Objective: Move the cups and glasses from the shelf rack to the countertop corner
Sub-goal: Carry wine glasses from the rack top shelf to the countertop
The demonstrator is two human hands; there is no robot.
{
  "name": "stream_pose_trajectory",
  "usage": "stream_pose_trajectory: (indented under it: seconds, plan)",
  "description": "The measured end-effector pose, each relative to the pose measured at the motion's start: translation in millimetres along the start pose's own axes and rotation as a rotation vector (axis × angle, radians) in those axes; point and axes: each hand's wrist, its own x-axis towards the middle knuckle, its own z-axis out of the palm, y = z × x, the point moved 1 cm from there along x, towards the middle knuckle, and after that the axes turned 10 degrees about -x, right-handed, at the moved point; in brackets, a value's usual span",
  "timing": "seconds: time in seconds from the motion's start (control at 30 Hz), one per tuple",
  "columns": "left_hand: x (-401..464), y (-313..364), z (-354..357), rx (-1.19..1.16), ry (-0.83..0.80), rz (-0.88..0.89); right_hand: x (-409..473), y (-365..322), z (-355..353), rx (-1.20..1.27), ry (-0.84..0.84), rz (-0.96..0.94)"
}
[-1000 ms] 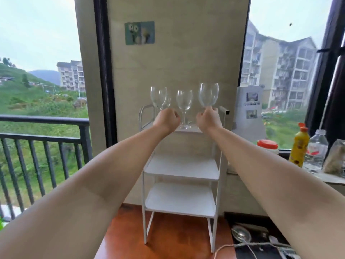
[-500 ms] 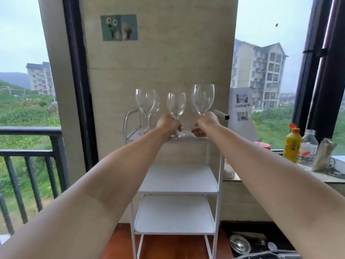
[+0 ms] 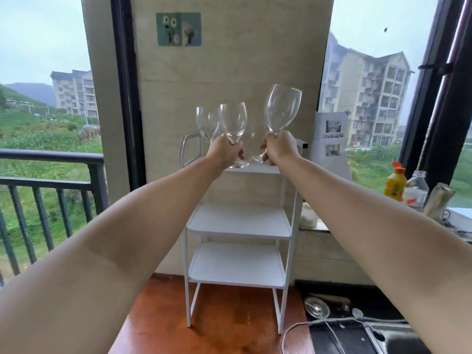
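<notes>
I've got my left hand (image 3: pixel 226 152) closed round the stem of one wine glass (image 3: pixel 233 123), base just above the top shelf of the white rack (image 3: pixel 237 221). Right hand (image 3: pixel 279 149) fingers wrapped on the stem of a second glass (image 3: pixel 282 108), raised higher, tilted right. One more glass (image 3: pixel 205 123) stands at far left of the top shelf. Nothing set on the table (image 3: pixel 459 215) at right yet, so I judge it early.
</notes>
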Motion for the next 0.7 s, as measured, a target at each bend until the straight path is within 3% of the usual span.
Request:
stream_pose_trajectory:
  seconds: [0.43,0.7]
  plan:
    - [-128.8,-13.6,-55.8,-0.091,-0.070,-0.219,-134.4,-5.1,11.3,0.028,-0.110,0.101]
    - [-247.1,-68.3,-55.6,-0.079,-0.157,-0.448,-268.6,54.0,36.5,0.022,-0.203,0.288]
